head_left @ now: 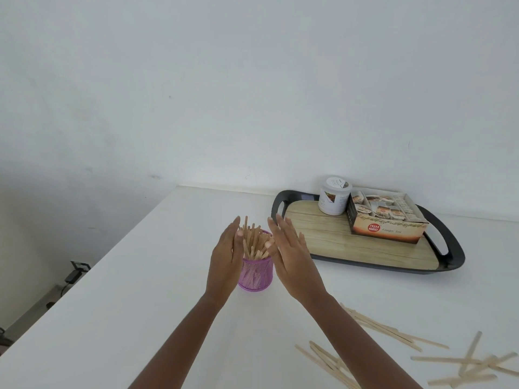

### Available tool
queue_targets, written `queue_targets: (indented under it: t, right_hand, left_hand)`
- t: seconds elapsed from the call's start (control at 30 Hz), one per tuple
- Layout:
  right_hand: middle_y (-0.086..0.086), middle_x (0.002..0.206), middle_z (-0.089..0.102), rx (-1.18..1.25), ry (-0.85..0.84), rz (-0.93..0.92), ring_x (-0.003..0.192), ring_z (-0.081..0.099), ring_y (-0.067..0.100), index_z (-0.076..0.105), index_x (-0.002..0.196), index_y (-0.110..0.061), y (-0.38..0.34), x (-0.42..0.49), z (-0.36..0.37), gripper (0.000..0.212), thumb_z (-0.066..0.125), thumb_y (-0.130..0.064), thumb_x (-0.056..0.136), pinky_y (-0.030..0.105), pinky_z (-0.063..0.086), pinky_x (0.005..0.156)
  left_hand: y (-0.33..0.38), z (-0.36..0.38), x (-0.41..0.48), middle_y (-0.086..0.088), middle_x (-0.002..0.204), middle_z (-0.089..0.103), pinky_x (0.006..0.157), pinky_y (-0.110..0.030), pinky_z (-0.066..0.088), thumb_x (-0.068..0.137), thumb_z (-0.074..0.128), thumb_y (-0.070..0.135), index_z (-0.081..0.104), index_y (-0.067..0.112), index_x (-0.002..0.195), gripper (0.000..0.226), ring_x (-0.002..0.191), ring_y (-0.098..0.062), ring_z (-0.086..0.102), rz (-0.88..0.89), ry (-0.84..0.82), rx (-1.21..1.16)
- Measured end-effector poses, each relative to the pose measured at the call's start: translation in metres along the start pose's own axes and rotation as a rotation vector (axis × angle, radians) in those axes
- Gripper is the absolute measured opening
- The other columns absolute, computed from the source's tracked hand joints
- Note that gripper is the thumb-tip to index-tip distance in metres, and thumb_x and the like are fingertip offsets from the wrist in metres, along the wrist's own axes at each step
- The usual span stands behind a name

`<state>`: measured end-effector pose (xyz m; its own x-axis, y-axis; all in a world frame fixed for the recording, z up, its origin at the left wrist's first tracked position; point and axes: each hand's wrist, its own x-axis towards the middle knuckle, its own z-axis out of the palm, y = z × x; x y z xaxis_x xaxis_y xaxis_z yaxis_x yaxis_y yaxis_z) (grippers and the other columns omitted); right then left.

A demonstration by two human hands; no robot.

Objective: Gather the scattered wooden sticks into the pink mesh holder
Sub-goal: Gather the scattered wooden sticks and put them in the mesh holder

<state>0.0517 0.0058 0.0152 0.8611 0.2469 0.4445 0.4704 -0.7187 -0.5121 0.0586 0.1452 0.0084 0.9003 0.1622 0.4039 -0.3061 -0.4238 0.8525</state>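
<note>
While most of the scene is a broad white table (140,318) set against a pale wall, the task takes up only its near middle; on the far right sits a dark-rimmed tray (458,256) with a wood-grain floor, carrying a box of ginger tea sachets (387,228) and, just to its left, a white tub (334,200); none of that belongs to the job. Nearer, the left hand (224,259) and the right hand (292,259) stand on either side of the pink mesh holder (257,276), palms facing each other, fingers straight, clamped on nothing; the thumbs seem to touch the bundle of sticks (252,240) standing upright in the holder, though I cannot tell how firmly; judging by that pose, the hands are patting the bundle straight. More loose sticks (393,329) lie flat on the table at the near right, well apart from the holder, some crossing one another; the task looks perhaps half done. These sticks should handle as light, thin, stiff and smooth; lying flat they offer little edge to pinch, so sliding several together and taking them near the middle between thumb and fingertips seems best; bent hard they might snap; the holder looks light too and may tip if sticks are pushed in sideways.
</note>
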Motion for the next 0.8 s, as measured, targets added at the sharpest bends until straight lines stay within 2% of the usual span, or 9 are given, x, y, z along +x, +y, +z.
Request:
queue_targets:
  t: [0.13,0.2,0.3,0.4,0.5,0.57,0.63,0.7,0.8]
  right_hand:
    - [-0.002,0.154,0.018,0.039,0.054,0.053,0.14,-0.002,0.003,0.023,0.142,-0.023,0.012,-0.013,-0.005,0.044,0.031,-0.023,0.099,0.038,0.011,0.118]
    - [-0.002,0.153,0.023,0.053,0.073,0.088,0.14,0.004,0.003,0.027,0.141,-0.023,0.018,-0.021,-0.007,0.043,0.033,-0.024,0.098,0.036,0.015,0.118]
    - [-0.004,0.151,0.027,0.063,0.088,0.149,0.138,0.009,0.001,0.031,0.139,-0.022,0.028,-0.037,-0.011,0.041,0.036,-0.024,0.098,0.029,0.017,0.114]
    - [-0.004,0.15,0.028,0.052,0.057,0.225,0.138,0.012,0.001,0.031,0.139,-0.022,0.04,-0.055,-0.017,0.041,0.034,-0.026,0.098,0.032,0.017,0.116]
    - [-0.005,0.15,0.03,0.034,0.025,0.294,0.141,0.014,0.007,0.033,0.137,-0.024,0.053,-0.074,-0.024,0.039,0.032,-0.027,0.098,0.035,0.016,0.118]
    - [-0.005,0.15,0.03,0.023,0.006,0.333,0.142,0.014,0.008,0.035,0.137,-0.024,0.062,-0.086,-0.029,0.038,0.032,-0.027,0.098,0.036,0.015,0.119]
    - [-0.005,0.15,0.029,-0.01,-0.029,0.364,0.143,0.012,0.009,0.036,0.136,-0.024,0.072,-0.099,-0.034,0.038,0.031,-0.028,0.099,0.034,0.011,0.118]
    - [-0.005,0.151,0.028,-0.061,-0.064,0.388,0.143,0.01,0.009,0.037,0.135,-0.024,0.082,-0.111,-0.04,0.037,0.029,-0.028,0.099,0.033,0.008,0.118]
    - [-0.006,0.151,0.027,-0.144,-0.097,0.409,0.143,0.009,0.009,0.036,0.135,-0.024,0.095,-0.127,-0.05,0.037,0.028,-0.029,0.099,0.034,0.007,0.117]
  left_hand:
    - [0.0,0.004,0.006,-0.007,0.143,0.046,0.106,-0.024,0.029,0.1,0.033,0.021,0.042,0.014,0.136,0.038,0.139,-0.018,0.032,0.021,-0.042,0.097]
    - [0.0,0.004,0.008,-0.008,0.142,0.046,0.11,-0.033,0.031,0.1,0.031,0.023,0.041,0.016,0.137,0.039,0.142,-0.018,0.025,0.004,-0.052,0.083]
    - [0.004,0.002,0.008,-0.009,0.146,0.042,0.113,-0.036,0.028,0.1,0.027,0.027,0.034,0.02,0.14,0.041,0.144,-0.011,0.013,-0.014,-0.014,0.012]
    - [0.012,0.003,0.002,0.009,0.152,0.018,0.119,-0.045,0.019,0.101,0.023,0.03,0.021,0.025,0.143,0.043,0.141,-0.001,0.004,0.095,0.062,0.018]
    - [0.023,0.008,-0.012,0.01,0.152,0.011,0.12,-0.035,0.012,0.098,0.022,0.028,0.015,0.028,0.142,0.045,0.14,0.007,-0.002,0.309,0.073,0.131]
    - [0.03,0.016,-0.025,0.001,0.151,0.017,0.118,-0.031,0.009,0.096,0.024,0.024,0.019,0.022,0.144,0.048,0.142,-0.002,0.002,0.479,0.009,0.237]
    - [0.036,0.029,-0.039,-0.005,0.149,0.024,0.119,-0.036,0.013,0.095,0.029,0.02,0.026,0.016,0.141,0.046,0.142,-0.011,0.011,0.594,-0.091,0.312]
    - [0.039,0.045,-0.053,-0.008,0.145,0.036,0.112,-0.045,0.023,0.093,0.036,0.018,0.036,0.014,0.135,0.042,0.139,-0.017,0.023,0.677,-0.175,0.368]
    - [0.039,0.07,-0.074,-0.012,0.131,0.057,0.101,-0.042,0.038,0.086,0.057,0.01,0.055,0.009,0.123,0.037,0.128,-0.026,0.047,0.759,-0.271,0.414]
